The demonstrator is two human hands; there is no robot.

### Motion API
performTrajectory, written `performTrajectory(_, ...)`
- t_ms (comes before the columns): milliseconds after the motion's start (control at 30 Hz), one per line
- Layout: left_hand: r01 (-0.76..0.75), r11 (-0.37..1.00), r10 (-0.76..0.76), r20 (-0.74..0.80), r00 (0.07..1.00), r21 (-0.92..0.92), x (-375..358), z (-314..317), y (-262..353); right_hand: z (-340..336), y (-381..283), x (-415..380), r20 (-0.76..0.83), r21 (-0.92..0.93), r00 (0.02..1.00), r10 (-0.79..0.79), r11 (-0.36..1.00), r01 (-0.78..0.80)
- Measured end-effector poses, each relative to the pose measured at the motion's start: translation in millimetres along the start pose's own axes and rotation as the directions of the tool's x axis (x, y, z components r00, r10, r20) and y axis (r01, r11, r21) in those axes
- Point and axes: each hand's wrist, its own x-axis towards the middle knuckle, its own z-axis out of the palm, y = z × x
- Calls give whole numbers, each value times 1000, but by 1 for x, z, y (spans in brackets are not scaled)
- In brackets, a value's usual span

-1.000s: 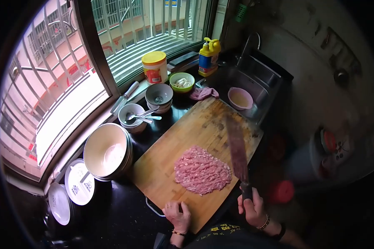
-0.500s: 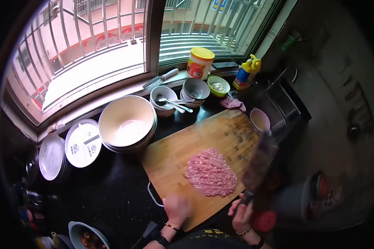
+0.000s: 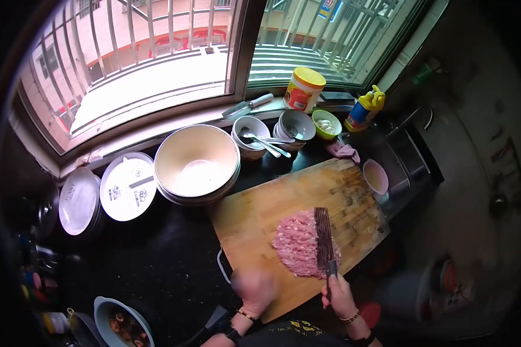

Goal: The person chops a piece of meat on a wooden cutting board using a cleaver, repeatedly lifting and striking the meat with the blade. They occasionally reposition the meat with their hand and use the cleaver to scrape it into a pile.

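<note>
A patch of minced pink meat (image 3: 295, 244) lies spread on a wooden cutting board (image 3: 255, 208). My right hand (image 3: 340, 296) is wrapped round the dark handle of a cleaver (image 3: 323, 236). Its broad blade, seen nearly from above, is over the right side of the meat; whether it touches is hard to tell. My left hand (image 3: 257, 289) is at the board's near left corner, smeared by motion, so its fingers cannot be made out. A metal handle (image 3: 223, 267) sticks out from the board's left edge.
Behind the board stand a large cream bowl (image 3: 198, 162), stacked small bowls (image 3: 250, 151) with spoons, and a green bowl (image 3: 326, 132). A pink bowl (image 3: 375, 177) sits by the sink (image 3: 414, 194). Plates (image 3: 124, 202) stand left; a blue bowl (image 3: 101, 324) of dark food is near left.
The cleaver has come from the right of the board, where it was blurred, to over the right side of the meat. The whole view has shifted slightly. My left hand stays near the same corner.
</note>
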Motion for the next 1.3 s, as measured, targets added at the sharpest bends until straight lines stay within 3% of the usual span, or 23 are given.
performTrajectory(100, -1, 1000, 1, 10, 1000, 11, -1, 0, -1, 0, -42, -26, -58, -71, 943, -327, 944, 322)
performTrajectory(200, 5, 1000, -5, 12, 1000, 20, -1, 1, -1, 10, -16, -12, -217, -5, 730, -648, 748, 663)
performTrajectory(267, 6, 1000, -6, 4, 1000, 12, 0, 1, 0, 21, 17, 4, -199, -86, 878, -434, 901, 426)
performTrajectory(300, 5, 1000, -5, -2, 1000, 3, 0, 2, 0, 14, 18, 14, -23, -33, 1000, -9, 999, 9)
performTrajectory(333, 5, 1000, -5, -5, 1000, -2, -1, 0, -1, 10, 10, 12, -19, -72, 1000, 10, 997, -11)
performTrajectory(400, 1, 1000, -1, -16, 1000, 16, 2, 0, -2, 4, -21, -5, 9, 54, 1000, -13, 998, 12)
performTrajectory(433, -8, 1000, 8, -5, 1000, 21, 0, 0, -1, 5, -34, -16, -24, -24, 987, -161, 987, 161)
performTrajectory(533, 4, 1000, -4, -1, 1000, 27, -1, 2, -1, 8, -42, -26, -120, -115, 796, -594, 804, 583)
performTrajectory(567, 3, 1000, -3, 0, 1000, 26, -1, 1, -1, 13, -25, -21, -197, -21, 762, -617, 779, 626)
performTrajectory(600, 3, 1000, -3, 4, 1000, 20, 0, 1, -1, 22, -2, -10, -246, -47, 704, -666, 733, 678)
performTrajectory(633, 5, 1000, -5, 7, 1000, 14, 0, 1, -1, 21, 4, 1, -126, -62, 904, -409, 913, 404)
performTrajectory(667, 5, 1000, -6, 5, 1000, 15, -1, 1, 0, 21, 7, 8, -15, -115, 996, -91, 989, 89)
performTrajectory(733, 11, 1000, -11, 34, 999, 18, 0, -1, -1, 10, -4, 8, 58, -52, 997, 51, 997, -48)
performTrajectory(800, 14, 1000, -15, 25, 1000, 27, -1, -3, 0, 9, -36, -14, 48, -45, 995, -88, 995, 90)
performTrajectory(833, 9, 1000, -9, 12, 1000, 29, 0, -1, 1, 10, -48, -23, 53, -92, 963, -263, 959, 267)
performTrajectory(933, 13, 1000, -13, 3, 1000, 11, 1, -1, 2, 16, -34, -27, -83, 103, 782, -618, 775, 624)
performTrajectory(1000, 9, 1000, -9, 10, 1000, 14, 2, 0, 1, 23, 13, -2, -119, -84, 726, -677, 735, 672)
performTrajectory(1033, 12, 1000, -12, 15, 1000, 20, 1, -1, 0, 28, 11, 4, -55, -190, 948, -314, 935, 299)
performTrajectory(1067, 13, 1000, -13, 12, 1000, 23, -1, -1, 1, 20, 16, 19, 116, -98, 993, -5, 995, 17)
performTrajectory(1133, 12, 1000, -12, 15, 1000, 20, 1, -1, 0, 12, -9, 8, 91, -185, 994, 59, 982, -41)
performTrajectory(1167, 16, 1000, -16, 21, 1000, 21, -2, -3, 0, 14, -29, -3, 106, -155, 994, 1, 988, 15)
performTrajectory(1267, 25, 1000, -25, 23, 999, 16, 0, 0, 2, 15, -55, -29, 81, -230, 908, -410, 879, 418)
performTrajectory(1300, 24, 1000, -24, 12, 1000, 8, 1, -1, 2, 17, -43, -28, -10, -124, 853, -522, 847, 517)
